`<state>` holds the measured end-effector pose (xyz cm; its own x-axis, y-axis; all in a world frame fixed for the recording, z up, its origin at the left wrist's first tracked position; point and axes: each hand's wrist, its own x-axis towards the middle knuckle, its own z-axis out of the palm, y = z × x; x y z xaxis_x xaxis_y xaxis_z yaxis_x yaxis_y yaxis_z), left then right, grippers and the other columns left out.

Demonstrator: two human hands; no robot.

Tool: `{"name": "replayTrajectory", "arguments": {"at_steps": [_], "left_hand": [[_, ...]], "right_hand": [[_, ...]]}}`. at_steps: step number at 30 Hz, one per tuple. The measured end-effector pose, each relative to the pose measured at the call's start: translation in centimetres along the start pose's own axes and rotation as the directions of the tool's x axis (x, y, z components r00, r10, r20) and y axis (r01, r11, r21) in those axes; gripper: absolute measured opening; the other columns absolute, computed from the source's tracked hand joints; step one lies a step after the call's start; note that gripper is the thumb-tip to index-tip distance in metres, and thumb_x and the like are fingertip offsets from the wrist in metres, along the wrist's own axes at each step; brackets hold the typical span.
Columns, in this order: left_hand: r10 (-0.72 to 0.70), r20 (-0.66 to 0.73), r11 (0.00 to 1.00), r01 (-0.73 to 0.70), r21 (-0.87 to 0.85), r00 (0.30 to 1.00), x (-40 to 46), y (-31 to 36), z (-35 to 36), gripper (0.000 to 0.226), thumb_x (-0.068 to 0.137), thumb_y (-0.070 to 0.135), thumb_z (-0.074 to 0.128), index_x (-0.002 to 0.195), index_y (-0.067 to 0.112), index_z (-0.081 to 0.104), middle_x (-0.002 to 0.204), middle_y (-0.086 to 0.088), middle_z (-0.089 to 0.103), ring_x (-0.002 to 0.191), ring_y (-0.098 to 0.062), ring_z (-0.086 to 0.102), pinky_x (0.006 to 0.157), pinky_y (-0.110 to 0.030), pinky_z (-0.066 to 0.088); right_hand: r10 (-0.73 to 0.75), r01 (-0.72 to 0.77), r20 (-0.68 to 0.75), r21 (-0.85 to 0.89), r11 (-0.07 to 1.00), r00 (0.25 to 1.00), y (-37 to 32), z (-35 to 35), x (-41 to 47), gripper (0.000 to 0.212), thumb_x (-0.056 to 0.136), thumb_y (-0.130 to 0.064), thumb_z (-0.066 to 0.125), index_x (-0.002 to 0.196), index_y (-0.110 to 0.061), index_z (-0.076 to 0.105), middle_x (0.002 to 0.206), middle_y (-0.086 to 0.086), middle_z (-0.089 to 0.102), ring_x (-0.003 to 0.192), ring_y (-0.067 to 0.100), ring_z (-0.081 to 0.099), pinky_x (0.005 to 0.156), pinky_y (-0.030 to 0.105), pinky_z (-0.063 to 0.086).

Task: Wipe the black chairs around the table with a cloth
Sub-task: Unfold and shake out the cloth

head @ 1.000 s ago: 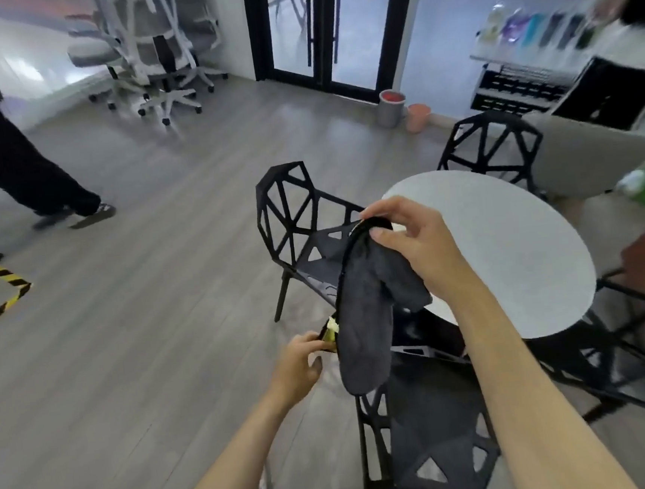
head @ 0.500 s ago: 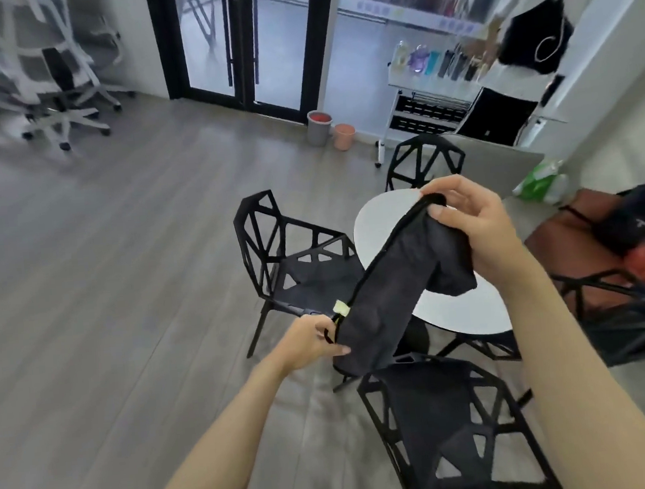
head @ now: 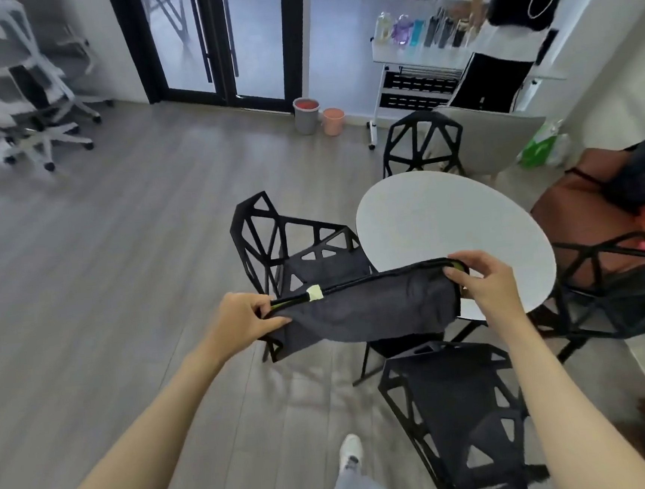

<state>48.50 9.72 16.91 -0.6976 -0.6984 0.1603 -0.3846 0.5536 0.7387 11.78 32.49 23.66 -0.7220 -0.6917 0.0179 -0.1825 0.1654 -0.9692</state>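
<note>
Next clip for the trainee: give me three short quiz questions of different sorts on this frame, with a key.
1. True or false: the dark cloth is stretched between the left hand and the right hand.
2. What colour is the round table? A) white B) black C) brown
3. Fill in: the cloth is not touching any black ____.

Key
1. True: each hand pinches one end.
2. A.
3. Chair: it is held in the air, above the nearest chair and in front of the chair left of the table.
</note>
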Motion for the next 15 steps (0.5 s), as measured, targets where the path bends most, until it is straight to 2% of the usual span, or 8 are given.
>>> {"name": "replayTrajectory", "arguments": {"at_steps": [2, 4, 7, 10, 12, 15], "left_hand": [[-0.012, 0.033, 0.999, 0.01, 0.045, 0.999, 1.4, -0.6, -0.9, 0.055, 0.077, 0.033, 0.091, 0.053, 0.016, 0.044, 0.046, 0.007, 0.043, 0.046, -0.009, 0.037, 0.048, -0.019, 0.028], [-0.007, 0.094, 0.998, 0.002, 0.058, 0.996, 3.2, -1.3, -1.7, 0.052, 0.078, 0.036, 0.09, 0.056, 0.019, 0.045, 0.048, 0.006, 0.044, 0.047, -0.009, 0.038, 0.049, -0.024, 0.031], [-0.031, 0.263, 0.998, 0.015, 0.064, 0.964, 6.4, -0.9, -2.6, 0.04, 0.08, 0.039, 0.088, 0.062, 0.025, 0.056, 0.059, 0.003, 0.058, 0.054, -0.014, 0.052, 0.054, -0.033, 0.047], [-0.052, 0.396, 0.998, 0.034, 0.053, 0.917, 10.2, 0.4, -3.2, 0.024, 0.083, 0.035, 0.086, 0.07, 0.028, 0.067, 0.073, 0.009, 0.068, 0.072, -0.015, 0.066, 0.068, -0.022, 0.055], [-0.055, 0.411, 0.998, 0.032, 0.063, 0.91, 12.9, 1.0, -3.4, 0.02, 0.084, 0.039, 0.086, 0.075, 0.028, 0.071, 0.077, 0.006, 0.07, 0.075, -0.019, 0.067, 0.073, -0.027, 0.057], [-0.059, 0.335, 0.998, 0.048, 0.041, 0.94, 16.9, 1.6, -3.7, 0.023, 0.084, 0.041, 0.085, 0.073, 0.025, 0.072, 0.074, 0.002, 0.069, 0.069, -0.019, 0.065, 0.067, -0.032, 0.055]], "right_hand": [[0.037, -0.037, 0.0, -0.024, 0.999, 0.999, 1.5, 0.3, 1.2, 0.015, 0.084, -0.007, 0.083, 0.095, -0.016, 0.078, 0.094, -0.001, 0.077, 0.095, 0.02, 0.072, 0.073, 0.045, 0.064], [0.058, -0.057, 0.012, -0.035, 0.998, 0.998, 2.8, 0.5, 2.8, 0.012, 0.085, -0.005, 0.082, 0.092, -0.014, 0.077, 0.089, -0.002, 0.076, 0.088, 0.016, 0.072, 0.07, 0.042, 0.065], [0.092, -0.092, 0.006, 0.005, 0.996, 0.996, 4.8, 0.6, 5.9, 0.012, 0.086, -0.003, 0.079, 0.093, -0.013, 0.076, 0.093, 0.006, 0.075, 0.089, 0.021, 0.071, 0.07, 0.039, 0.064], [0.125, -0.126, 0.023, 0.037, 0.991, 0.992, 6.3, 0.5, 9.6, 0.015, 0.09, -0.002, 0.076, 0.097, -0.016, 0.073, 0.099, 0.01, 0.074, 0.086, 0.024, 0.072, 0.074, 0.045, 0.063], [0.158, -0.16, 0.067, 0.033, 0.987, 0.985, 7.0, 0.4, 12.0, 0.017, 0.094, -0.002, 0.071, 0.102, -0.016, 0.064, 0.104, 0.011, 0.071, 0.084, 0.025, 0.07, 0.074, 0.044, 0.062], [0.138, -0.135, 0.158, -0.028, 0.99, 0.978, 7.6, 1.0, 15.1, 0.022, 0.097, 0.002, 0.063, 0.098, -0.02, 0.058, 0.1, 0.01, 0.065, 0.08, 0.022, 0.063, 0.07, 0.036, 0.057]]}}
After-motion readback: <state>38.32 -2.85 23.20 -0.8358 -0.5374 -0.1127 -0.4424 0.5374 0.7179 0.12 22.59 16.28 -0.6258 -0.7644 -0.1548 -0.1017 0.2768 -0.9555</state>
